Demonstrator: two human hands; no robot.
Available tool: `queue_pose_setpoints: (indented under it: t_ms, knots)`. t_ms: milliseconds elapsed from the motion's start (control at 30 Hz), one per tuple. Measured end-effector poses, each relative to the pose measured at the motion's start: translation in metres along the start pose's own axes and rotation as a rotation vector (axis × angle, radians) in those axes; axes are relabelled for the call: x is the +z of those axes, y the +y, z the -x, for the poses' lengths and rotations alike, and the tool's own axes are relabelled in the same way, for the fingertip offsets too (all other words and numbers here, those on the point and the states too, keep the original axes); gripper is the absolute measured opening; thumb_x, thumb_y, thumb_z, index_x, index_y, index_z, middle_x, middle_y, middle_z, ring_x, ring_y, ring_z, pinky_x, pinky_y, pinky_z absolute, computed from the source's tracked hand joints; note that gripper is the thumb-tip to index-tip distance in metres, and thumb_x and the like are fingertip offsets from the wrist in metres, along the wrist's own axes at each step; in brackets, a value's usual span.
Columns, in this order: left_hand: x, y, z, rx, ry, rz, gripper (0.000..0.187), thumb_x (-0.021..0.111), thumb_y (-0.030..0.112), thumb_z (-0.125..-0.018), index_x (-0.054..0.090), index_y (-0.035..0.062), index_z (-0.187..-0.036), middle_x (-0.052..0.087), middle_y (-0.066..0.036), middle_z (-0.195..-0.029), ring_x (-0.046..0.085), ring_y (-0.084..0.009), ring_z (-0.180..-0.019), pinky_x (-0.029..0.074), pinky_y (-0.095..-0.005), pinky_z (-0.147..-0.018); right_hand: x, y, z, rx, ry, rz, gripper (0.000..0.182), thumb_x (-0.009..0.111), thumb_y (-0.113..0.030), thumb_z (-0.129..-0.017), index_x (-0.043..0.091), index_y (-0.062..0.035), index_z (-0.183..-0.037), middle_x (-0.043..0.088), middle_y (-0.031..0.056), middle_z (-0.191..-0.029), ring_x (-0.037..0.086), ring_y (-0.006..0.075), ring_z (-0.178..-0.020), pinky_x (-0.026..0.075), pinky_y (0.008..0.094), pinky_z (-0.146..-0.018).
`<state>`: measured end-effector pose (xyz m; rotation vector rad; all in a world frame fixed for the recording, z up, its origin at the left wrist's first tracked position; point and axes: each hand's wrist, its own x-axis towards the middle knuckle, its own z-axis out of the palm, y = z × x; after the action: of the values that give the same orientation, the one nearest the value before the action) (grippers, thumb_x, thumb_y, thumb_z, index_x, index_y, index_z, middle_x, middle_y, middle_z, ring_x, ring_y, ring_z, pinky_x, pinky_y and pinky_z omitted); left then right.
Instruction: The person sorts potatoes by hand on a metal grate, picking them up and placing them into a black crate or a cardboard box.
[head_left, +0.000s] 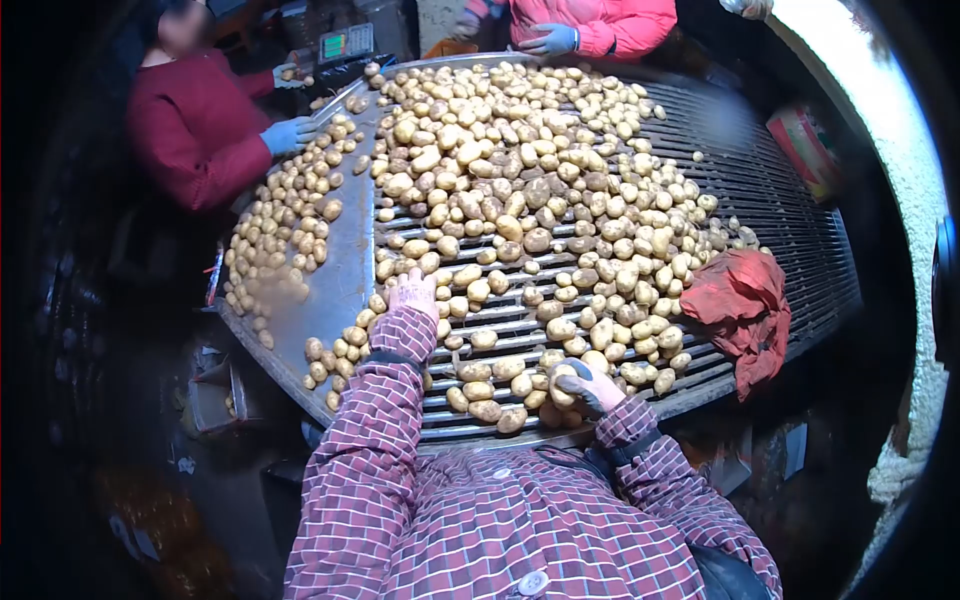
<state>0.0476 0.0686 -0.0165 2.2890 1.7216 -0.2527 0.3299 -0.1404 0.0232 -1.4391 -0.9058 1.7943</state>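
Note:
Many pale, partly soil-marked potatoes (470, 150) are heaped on a slatted metal grate (800, 240). My left hand (413, 293) reaches forward to the grate's left side, fingers stretched out among several potatoes, with no potato visibly gripped. Close to the near edge, my right hand (592, 387), in a glove with dark grey-blue fingers, is closed around a potato (562, 386). Other potatoes lie right beside and beneath it. On the left, a smooth metal strip (345, 250) runs along the grate and carries a long pile of potatoes (290, 215).
A crumpled red cloth (740, 310) lies over the grate's right edge. Across the left side stands a person in a dark red top (200, 130); another in a pink jacket (600, 25) is at the far end. A scale (346, 43) sits behind, and a box (215, 395) stands low at left.

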Motion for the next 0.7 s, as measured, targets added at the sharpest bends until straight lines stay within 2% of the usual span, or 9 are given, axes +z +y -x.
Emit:
queue_pose_setpoints:
  t_ms: [133,267,400,433,500,567,600,633,700]
  knots:
    - [-0.015,-0.002,-0.003,-0.015,-0.17,-0.002,0.03,0.053,0.017,-0.091,0.058,0.0125,-0.12,0.046,-0.016,-0.135,0.055,-0.0347,-0.115,0.045,-0.0487,-0.096,0.007,-0.037,-0.012,-0.031,0.085,0.507,0.05,0.074,-0.035,-0.08,0.061,-0.0016,-0.115,0.064,0.0088,-0.102,0.059,0.0152,-0.098,0.048,0.03,-0.088]
    - [-0.019,-0.005,0.013,0.08,-0.217,0.101,0.033,0.057,0.01,-0.086,0.058,0.0095,-0.119,0.061,-0.016,-0.118,0.057,-0.0317,-0.116,0.045,-0.044,-0.096,0.029,-0.049,-0.027,-0.221,0.068,1.052,0.052,0.073,-0.042,-0.071,0.064,-0.0155,-0.115,0.063,0.0102,-0.111,0.061,0.0313,-0.103,0.048,0.0422,-0.09]
    - [0.02,-0.034,0.059,-0.005,0.135,1.241,0.031,0.065,0.007,-0.084,0.058,0.0058,-0.114,0.063,-0.011,-0.105,0.062,-0.023,-0.1,0.054,-0.0356,-0.085,0.055,-0.049,-0.046,-0.183,-0.167,1.367,0.05,0.072,-0.041,-0.072,0.063,-0.0215,-0.117,0.052,0.0057,-0.128,0.054,0.0307,-0.114,0.048,0.0438,-0.094]
    - [-0.005,-0.026,0.082,-0.277,0.014,1.799,0.025,0.066,0.008,-0.086,0.058,0.004,-0.11,0.062,-0.012,-0.102,0.063,-0.0205,-0.091,0.057,-0.0347,-0.074,0.062,-0.047,-0.052,-0.137,-0.233,1.416,0.051,0.073,-0.04,-0.071,0.063,-0.021,-0.117,0.052,0.0085,-0.127,0.054,0.031,-0.114,0.049,0.0434,-0.093]
    - [-0.006,-0.022,0.101,-0.333,-0.09,1.955,0.02,0.066,0.009,-0.086,0.059,0.003,-0.103,0.064,-0.012,-0.093,0.063,-0.0191,-0.08,0.056,-0.0336,-0.064,0.077,-0.044,-0.068,-0.042,-0.329,1.558,0.055,0.074,-0.04,-0.07,0.061,-0.025,-0.122,0.052,0.0114,-0.125,0.056,0.0335,-0.111,0.05,0.0466,-0.09]
    - [0.007,-0.007,0.108,-0.233,-0.256,1.523,0.017,0.067,0.02,-0.087,0.063,0.0038,-0.092,0.064,-0.007,-0.076,0.062,-0.0159,-0.07,0.054,-0.029,-0.064,0.084,-0.05,-0.076,0.023,-0.356,1.537,0.055,0.074,-0.042,-0.07,0.063,-0.0249,-0.121,0.051,0.0138,-0.125,0.058,0.0349,-0.11,0.05,0.0467,-0.089]
    - [0.002,0.009,0.111,-0.1,-0.224,1.035,0.02,0.07,0.023,-0.082,0.066,0.0071,-0.094,0.066,-0.009,-0.085,0.065,-0.0196,-0.079,0.054,-0.0329,-0.073,0.081,-0.046,-0.077,-0.006,-0.34,1.471,0.056,0.074,-0.043,-0.071,0.063,-0.0248,-0.122,0.052,0.0144,-0.124,0.059,0.0345,-0.11,0.05,0.046,-0.09]
    - [0.029,0.017,0.11,0.222,0.051,0.634,0.028,0.071,0.023,-0.078,0.067,0.0127,-0.104,0.065,-0.012,-0.104,0.065,-0.0256,-0.096,0.052,-0.0376,-0.085,0.072,-0.041,-0.078,-0.034,-0.321,1.408,0.056,0.073,-0.045,-0.071,0.063,-0.0248,-0.122,0.053,0.015,-0.123,0.059,0.0342,-0.109,0.049,0.0452,-0.091]
    - [0.018,0.046,0.114,0.211,-0.315,0.318,0.044,0.067,0.024,-0.079,0.057,0.0222,-0.122,0.05,-0.015,-0.128,0.06,-0.0317,-0.107,0.049,-0.0406,-0.092,0.049,-0.019,-0.077,-0.204,-0.187,1.185,0.057,0.074,-0.043,-0.072,0.062,-0.0188,-0.122,0.059,0.0157,-0.116,0.061,0.0317,-0.105,0.049,0.0413,-0.092]
